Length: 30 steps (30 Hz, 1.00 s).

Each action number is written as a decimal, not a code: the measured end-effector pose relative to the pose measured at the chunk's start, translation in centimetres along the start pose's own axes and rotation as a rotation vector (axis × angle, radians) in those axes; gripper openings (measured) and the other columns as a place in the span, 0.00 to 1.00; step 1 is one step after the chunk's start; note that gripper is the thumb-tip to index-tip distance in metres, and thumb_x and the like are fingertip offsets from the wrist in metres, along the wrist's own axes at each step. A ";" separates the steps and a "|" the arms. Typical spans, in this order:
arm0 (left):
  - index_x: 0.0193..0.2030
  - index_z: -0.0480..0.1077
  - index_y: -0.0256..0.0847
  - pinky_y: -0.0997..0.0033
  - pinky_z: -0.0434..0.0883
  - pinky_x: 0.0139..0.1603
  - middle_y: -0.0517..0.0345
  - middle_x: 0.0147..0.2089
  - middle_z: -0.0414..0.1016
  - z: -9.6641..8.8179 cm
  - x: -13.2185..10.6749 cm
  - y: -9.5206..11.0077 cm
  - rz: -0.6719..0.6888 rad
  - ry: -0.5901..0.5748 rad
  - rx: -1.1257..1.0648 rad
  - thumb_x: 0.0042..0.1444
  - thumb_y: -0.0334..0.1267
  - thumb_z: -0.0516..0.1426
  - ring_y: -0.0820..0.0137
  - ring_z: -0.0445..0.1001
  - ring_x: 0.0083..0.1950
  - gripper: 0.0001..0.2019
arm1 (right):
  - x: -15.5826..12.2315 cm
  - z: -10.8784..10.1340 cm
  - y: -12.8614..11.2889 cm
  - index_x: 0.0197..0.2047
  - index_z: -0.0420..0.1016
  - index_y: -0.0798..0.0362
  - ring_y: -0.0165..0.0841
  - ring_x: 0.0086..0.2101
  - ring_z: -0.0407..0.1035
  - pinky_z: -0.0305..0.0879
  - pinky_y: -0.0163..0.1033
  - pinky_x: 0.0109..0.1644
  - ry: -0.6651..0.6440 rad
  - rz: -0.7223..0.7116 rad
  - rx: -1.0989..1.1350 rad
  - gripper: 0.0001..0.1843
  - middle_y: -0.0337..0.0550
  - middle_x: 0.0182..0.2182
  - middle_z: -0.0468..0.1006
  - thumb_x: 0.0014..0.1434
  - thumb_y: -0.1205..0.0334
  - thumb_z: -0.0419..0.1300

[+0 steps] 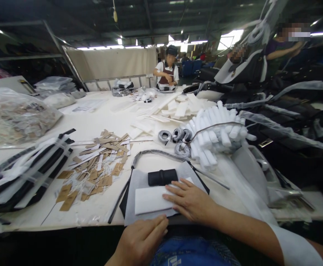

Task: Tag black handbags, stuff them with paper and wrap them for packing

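A black handbag [206, 184] lies on the table in front of me, with a sheet of thin white paper [131, 184] over it and its wrapped handle [150, 152] arching away. On the paper rest a white foam pad [147, 199] and, just beyond it, a small black pouch [161, 177] with a strap across its middle. My right hand [190, 201] lies flat on the right end of the pad, fingers spread. Closed at the bag's near edge is my left hand [143, 238], its fingers pressed together; whatever they pinch is hidden.
Left of the bag are a heap of brown card tags [97, 173] and wrapped black straps [31, 173]. White foam rolls [214, 129] and coiled wrapped straps [165, 136] sit to the right, before piled black bags [294, 122]. Across the table works another person [167, 74].
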State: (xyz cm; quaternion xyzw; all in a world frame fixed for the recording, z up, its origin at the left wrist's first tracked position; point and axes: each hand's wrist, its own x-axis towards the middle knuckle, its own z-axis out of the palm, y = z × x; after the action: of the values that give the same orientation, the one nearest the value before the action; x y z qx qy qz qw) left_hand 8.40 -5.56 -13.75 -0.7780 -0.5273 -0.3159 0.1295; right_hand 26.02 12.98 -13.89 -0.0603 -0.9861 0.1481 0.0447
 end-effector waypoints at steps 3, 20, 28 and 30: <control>0.61 0.69 0.35 0.68 0.76 0.55 0.46 0.57 0.77 0.4 1.7 0.1 0.005 -0.071 0.083 0.65 0.35 0.56 0.64 0.77 0.56 0.18 | 0.1 0.1 0.0 0.66 0.65 0.44 0.48 0.64 0.59 0.50 0.60 0.68 0.008 0.014 0.046 0.23 0.43 0.66 0.66 0.70 0.53 0.51; 0.71 0.58 0.41 0.61 0.71 0.63 0.48 0.71 0.60 5.9 0.0 -1.7 -0.004 -0.146 0.397 0.69 0.34 0.48 0.60 0.65 0.68 0.24 | -4.6 -5.6 9.8 0.58 0.72 0.55 0.46 0.52 0.70 0.65 0.49 0.58 0.580 0.809 -0.085 0.22 0.52 0.50 0.79 0.64 0.54 0.58; 0.71 0.56 0.40 0.61 0.72 0.61 0.46 0.70 0.62 6.1 -0.2 -1.9 -0.009 -0.143 0.365 0.67 0.34 0.49 0.58 0.67 0.67 0.26 | -7.7 -7.0 9.0 0.64 0.67 0.56 0.39 0.36 0.76 0.70 0.41 0.43 0.411 0.972 0.101 0.30 0.44 0.37 0.83 0.61 0.53 0.55; 0.72 0.56 0.40 0.60 0.72 0.61 0.45 0.70 0.62 6.3 -0.3 -2.1 0.004 -0.150 0.370 0.67 0.33 0.50 0.58 0.67 0.67 0.27 | -10.8 -7.5 7.3 0.63 0.69 0.54 0.39 0.37 0.77 0.70 0.42 0.46 0.404 0.979 0.199 0.30 0.44 0.36 0.83 0.60 0.50 0.54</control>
State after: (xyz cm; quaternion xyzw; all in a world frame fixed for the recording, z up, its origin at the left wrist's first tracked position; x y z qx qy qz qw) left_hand 8.64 -1.58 -19.04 -0.7633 -0.5830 -0.1547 0.2313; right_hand 38.23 20.60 -9.67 -0.5356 -0.7958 0.2297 0.1646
